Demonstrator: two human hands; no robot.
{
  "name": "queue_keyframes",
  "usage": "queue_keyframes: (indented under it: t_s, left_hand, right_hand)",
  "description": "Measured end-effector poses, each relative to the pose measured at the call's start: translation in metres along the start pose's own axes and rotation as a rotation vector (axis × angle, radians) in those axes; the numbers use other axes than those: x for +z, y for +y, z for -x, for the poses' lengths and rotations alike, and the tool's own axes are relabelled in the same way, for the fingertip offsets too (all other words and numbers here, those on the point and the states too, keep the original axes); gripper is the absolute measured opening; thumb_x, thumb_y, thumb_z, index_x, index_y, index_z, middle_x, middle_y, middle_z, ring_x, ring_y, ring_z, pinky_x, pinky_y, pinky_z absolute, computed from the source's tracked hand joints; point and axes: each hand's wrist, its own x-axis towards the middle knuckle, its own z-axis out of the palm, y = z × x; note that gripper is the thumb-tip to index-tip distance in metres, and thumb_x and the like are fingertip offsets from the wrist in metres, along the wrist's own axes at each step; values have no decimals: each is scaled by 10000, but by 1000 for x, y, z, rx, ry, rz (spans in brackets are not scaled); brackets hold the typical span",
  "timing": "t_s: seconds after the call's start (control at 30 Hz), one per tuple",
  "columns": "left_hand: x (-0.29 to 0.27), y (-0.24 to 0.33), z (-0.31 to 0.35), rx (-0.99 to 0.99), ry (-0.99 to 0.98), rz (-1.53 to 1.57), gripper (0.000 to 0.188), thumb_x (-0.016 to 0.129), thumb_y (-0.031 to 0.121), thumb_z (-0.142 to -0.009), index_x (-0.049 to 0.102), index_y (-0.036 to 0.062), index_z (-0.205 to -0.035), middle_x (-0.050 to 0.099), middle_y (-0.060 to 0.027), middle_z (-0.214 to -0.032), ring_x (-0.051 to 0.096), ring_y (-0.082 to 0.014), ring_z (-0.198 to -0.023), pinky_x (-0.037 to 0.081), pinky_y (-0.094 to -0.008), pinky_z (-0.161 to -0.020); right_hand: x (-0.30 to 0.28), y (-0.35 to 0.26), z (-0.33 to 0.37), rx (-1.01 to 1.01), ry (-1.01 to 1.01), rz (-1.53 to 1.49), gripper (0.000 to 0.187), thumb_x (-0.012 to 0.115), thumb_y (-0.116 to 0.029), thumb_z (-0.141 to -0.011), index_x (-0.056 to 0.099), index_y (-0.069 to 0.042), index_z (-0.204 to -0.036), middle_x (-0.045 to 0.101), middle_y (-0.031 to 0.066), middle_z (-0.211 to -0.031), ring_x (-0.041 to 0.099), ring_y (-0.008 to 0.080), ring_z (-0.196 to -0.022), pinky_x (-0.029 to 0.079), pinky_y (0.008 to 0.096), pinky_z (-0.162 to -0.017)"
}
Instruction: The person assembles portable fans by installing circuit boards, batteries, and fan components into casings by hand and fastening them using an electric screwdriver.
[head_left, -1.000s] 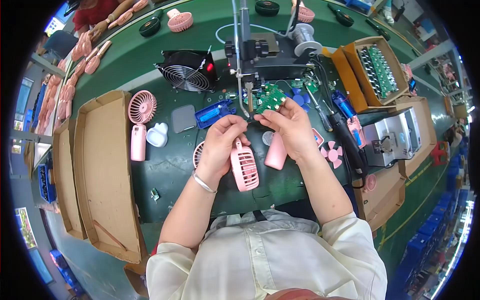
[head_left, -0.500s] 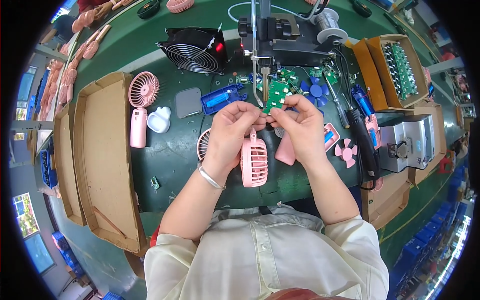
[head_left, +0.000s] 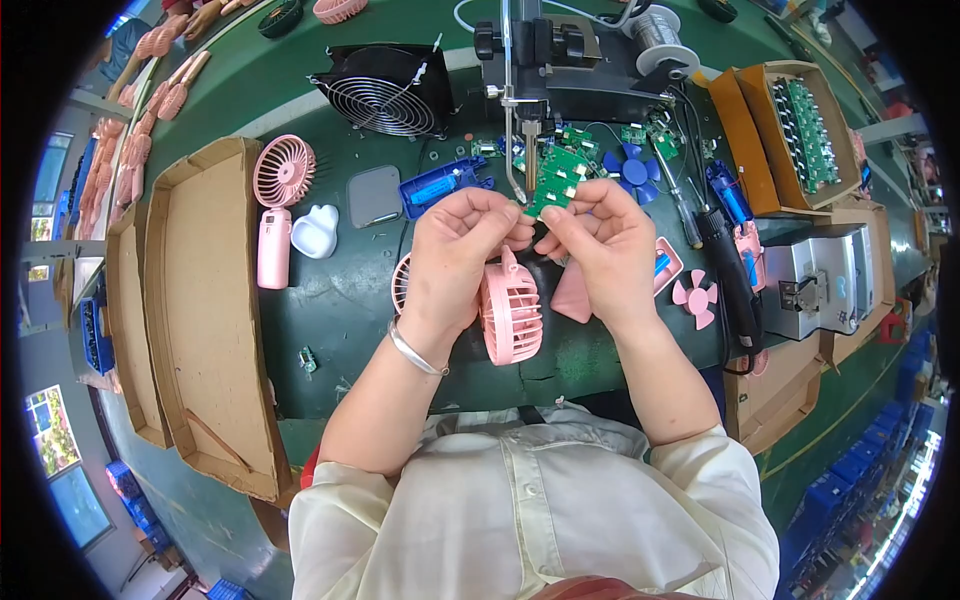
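Note:
A green circuit board (head_left: 556, 180) stands tilted under the metal tip of a soldering stand (head_left: 531, 170). My right hand (head_left: 600, 235) is closed, pinching the board's lower edge between thumb and fingers. Close beside it, my left hand (head_left: 465, 245) is closed in a pinch at the board's lower left corner; what its fingertips hold is too small to make out. Just below the hands is a pink caged fan head (head_left: 511, 312). A second pink fan cage (head_left: 401, 283) is partly hidden behind my left hand, and a pink handle shell (head_left: 572, 294) lies beside my right.
Around the stand lie loose green boards, a blue fan blade (head_left: 632, 172), a blue housing (head_left: 440, 188) and a screwdriver (head_left: 684, 212). A black cooling fan (head_left: 388, 92) stands behind. Cardboard trays (head_left: 215, 330) flank the left; a box of boards (head_left: 800, 135) stands right, above a metal device (head_left: 815, 280).
The board has tipped slightly to the right, and my fingertips are a little farther apart. The pink fan head below has turned slightly. The whole view has shifted a little.

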Motion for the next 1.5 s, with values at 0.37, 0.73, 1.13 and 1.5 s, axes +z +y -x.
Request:
queue_keyframes:
  t_s: [0.37, 0.73, 1.13, 1.5]
  left_hand:
    - [4, 6, 0, 30, -19, -2, 86, 627, 62, -882, 611, -15, -918, 671, -97, -825, 643, -128, -720, 526, -237, -669]
    - [1, 4, 0, 14, -19, 7, 98, 630, 69, -879, 619, -17, -925, 669, -96, -823, 638, -128, -710, 528, -244, -668]
    - [-5, 4, -6, -85, -68, -51, 59, 632, 49, -841, 614, 5, -876, 659, -78, -801, 646, -129, -737, 525, -246, -692]
    - [-1, 9, -3, -21, -71, -169, 50, 618, -2, -807, 607, -9, -855, 652, -69, -789, 642, -123, -722, 526, -246, -688]
  right_hand:
    - [0, -2, -1, -54, -16, 4, 180, 652, 18, -848, 523, 12, -973, 642, 102, -832, 678, 163, -682, 545, 246, -585]
    - [-1, 1, 0, -41, -23, 9, 182, 649, 16, -851, 516, 12, -975, 640, 105, -834, 674, 159, -677, 545, 245, -584]
    - [-5, 2, 2, 15, -20, 35, 189, 652, 16, -845, 507, -5, -964, 628, 79, -824, 671, 147, -679, 520, 233, -571]
    - [-2, 0, 4, -16, -30, 46, 172, 644, 6, -842, 533, -12, -972, 647, 74, -832, 651, 128, -648, 495, 216, -560]
